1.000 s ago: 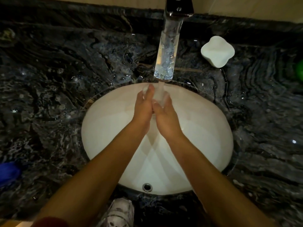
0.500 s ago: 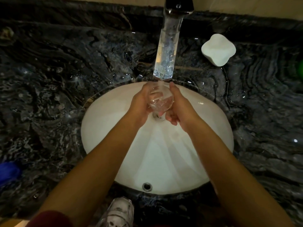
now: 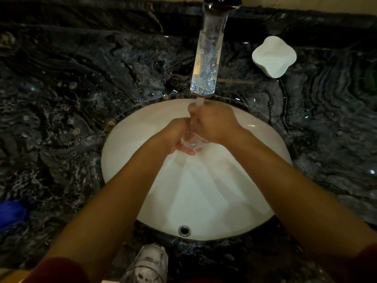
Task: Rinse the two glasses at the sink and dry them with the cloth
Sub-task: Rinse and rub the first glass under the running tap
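White sink (image 3: 130, 144), clear wet glass (image 3: 190, 140)

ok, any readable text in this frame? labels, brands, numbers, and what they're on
None readable.
Faucet: no marking visible.
White soap dish: plain, no print.
Glass held in both hands under the stream: clear, no logo seen.
Second glass at the counter's near edge: dark specks, no legible characters.
Blue object at the left edge: too dark and blurred to tell.
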A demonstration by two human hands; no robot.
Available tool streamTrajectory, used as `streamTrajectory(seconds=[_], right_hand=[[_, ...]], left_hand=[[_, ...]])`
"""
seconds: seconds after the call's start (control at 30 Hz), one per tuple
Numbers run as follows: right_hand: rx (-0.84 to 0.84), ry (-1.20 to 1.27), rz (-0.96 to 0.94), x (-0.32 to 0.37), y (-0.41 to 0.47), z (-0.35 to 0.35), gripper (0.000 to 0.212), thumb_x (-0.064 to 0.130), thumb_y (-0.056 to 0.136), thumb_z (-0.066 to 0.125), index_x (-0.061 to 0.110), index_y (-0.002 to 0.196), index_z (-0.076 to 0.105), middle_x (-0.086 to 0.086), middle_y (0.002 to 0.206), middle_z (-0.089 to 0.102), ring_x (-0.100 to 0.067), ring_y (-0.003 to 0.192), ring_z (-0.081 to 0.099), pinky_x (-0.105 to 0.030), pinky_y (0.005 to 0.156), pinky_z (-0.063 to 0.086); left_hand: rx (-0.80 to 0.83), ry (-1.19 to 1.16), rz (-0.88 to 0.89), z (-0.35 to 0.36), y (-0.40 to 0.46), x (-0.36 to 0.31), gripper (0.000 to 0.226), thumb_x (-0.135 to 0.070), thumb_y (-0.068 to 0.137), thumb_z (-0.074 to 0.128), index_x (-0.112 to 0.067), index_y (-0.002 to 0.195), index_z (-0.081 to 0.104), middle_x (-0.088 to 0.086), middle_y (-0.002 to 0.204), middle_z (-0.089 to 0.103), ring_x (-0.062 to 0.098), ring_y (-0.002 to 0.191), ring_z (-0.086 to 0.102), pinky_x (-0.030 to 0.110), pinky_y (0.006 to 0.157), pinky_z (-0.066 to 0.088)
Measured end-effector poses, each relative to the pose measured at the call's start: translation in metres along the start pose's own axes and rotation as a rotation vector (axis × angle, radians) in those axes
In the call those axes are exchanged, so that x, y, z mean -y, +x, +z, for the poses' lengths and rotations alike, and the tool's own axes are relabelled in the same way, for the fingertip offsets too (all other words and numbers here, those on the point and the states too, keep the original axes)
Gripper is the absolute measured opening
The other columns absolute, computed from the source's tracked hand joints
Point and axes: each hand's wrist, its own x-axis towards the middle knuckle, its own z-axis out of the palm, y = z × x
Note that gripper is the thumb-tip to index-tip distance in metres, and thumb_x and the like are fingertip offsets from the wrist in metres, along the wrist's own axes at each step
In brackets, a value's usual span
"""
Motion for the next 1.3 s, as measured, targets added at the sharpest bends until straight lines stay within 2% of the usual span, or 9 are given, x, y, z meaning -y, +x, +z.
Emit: streamTrajectory(seconds=[0.2,0.4,0.6,0.7,0.87,1.0,1.1,1.2,1.3], right_hand=[[0.039,0.303,0.212,-0.01,0.01,0.009,0.028,0.042,0.091,0.065,0.018,0.104,0.072,0.0,0.095,0.069,-0.017,0.086,0.063,-0.027,0.071,0.044],[0.097,1.188,0.658,-0.008,-0.002,0.037,0.013,0.0,0.088,0.048,0.009,0.08,0.054,-0.01,0.062,0.05,-0.008,0.032,0.034,-0.015,0.036,0.021],[0.553,1.782,0.664,0.002,-0.033,0.06,0.024,0.034,0.092,0.067,0.013,0.081,0.061,0.001,0.053,0.043,-0.007,0.032,0.023,-0.017,0.03,0.017],[0.57,1.542,0.618,-0.005,-0.025,0.053,0.031,0.038,0.089,0.07,0.017,0.07,0.058,0.002,0.052,0.043,-0.008,0.034,0.025,-0.017,0.031,0.02],[0.17,0.613,0.49,-0.018,0.007,0.023,0.016,0.022,0.084,0.071,0.011,0.072,0.067,-0.006,0.068,0.058,-0.022,0.059,0.052,-0.027,0.049,0.039],[-0.131,0.265,0.162,-0.006,0.006,0.007,0.018,0.032,0.089,0.069,0.017,0.081,0.064,-0.006,0.084,0.068,-0.027,0.078,0.065,-0.029,0.063,0.04],[-0.281,0.287,-0.081,0.0,-0.001,0.016,0.021,0.03,0.091,0.062,0.012,0.099,0.068,-0.012,0.091,0.071,-0.034,0.081,0.067,-0.036,0.067,0.05],[-0.306,0.371,0.059,-0.006,0.002,0.025,0.032,0.044,0.091,0.061,0.015,0.1,0.072,-0.006,0.091,0.074,-0.026,0.08,0.068,-0.032,0.066,0.046],[-0.296,0.378,0.215,-0.008,0.003,0.027,0.015,0.027,0.091,0.071,0.023,0.082,0.06,-0.006,0.085,0.072,-0.026,0.08,0.066,-0.027,0.066,0.035]], left_hand=[[0.102,-0.419,0.043,-0.009,0.008,0.007,0.036,-0.039,0.1,0.051,-0.013,0.12,0.067,0.009,0.1,0.075,0.027,0.085,0.072,0.041,0.071,0.06],[-0.206,-0.472,0.167,0.007,0.014,0.008,0.033,-0.041,0.101,0.05,-0.016,0.096,0.071,0.003,0.074,0.069,0.019,0.058,0.06,0.025,0.053,0.039],[-0.388,-0.499,0.219,0.014,0.019,0.006,0.019,-0.024,0.097,0.06,-0.02,0.085,0.074,-0.002,0.074,0.069,0.015,0.066,0.062,0.026,0.06,0.047],[-0.374,-0.448,0.201,0.009,0.018,0.004,0.018,-0.027,0.096,0.059,-0.019,0.087,0.073,-0.002,0.074,0.069,0.016,0.065,0.062,0.024,0.057,0.045],[-0.21,-0.19,0.081,0.003,0.006,-0.006,0.029,-0.031,0.102,0.047,-0.013,0.085,0.064,0.007,0.062,0.063,0.021,0.043,0.053,0.023,0.043,0.036],[-0.162,-0.039,0.03,-0.001,0.001,-0.017,0.018,-0.016,0.091,0.052,-0.016,0.076,0.063,0.01,0.067,0.059,0.026,0.055,0.053,0.023,0.043,0.043],[-0.152,-0.047,0.027,-0.006,0.002,-0.021,0.027,-0.015,0.094,0.044,-0.017,0.073,0.06,0.003,0.052,0.06,0.022,0.049,0.054,0.025,0.046,0.043],[-0.179,-0.09,0.063,-0.003,0.005,-0.017,0.034,-0.025,0.103,0.039,-0.016,0.082,0.065,0.001,0.055,0.066,0.02,0.048,0.056,0.024,0.046,0.039],[-0.246,-0.116,0.106,0.005,0.009,-0.012,0.027,-0.02,0.1,0.043,-0.015,0.089,0.067,0.005,0.066,0.068,0.024,0.055,0.058,0.025,0.049,0.036]])
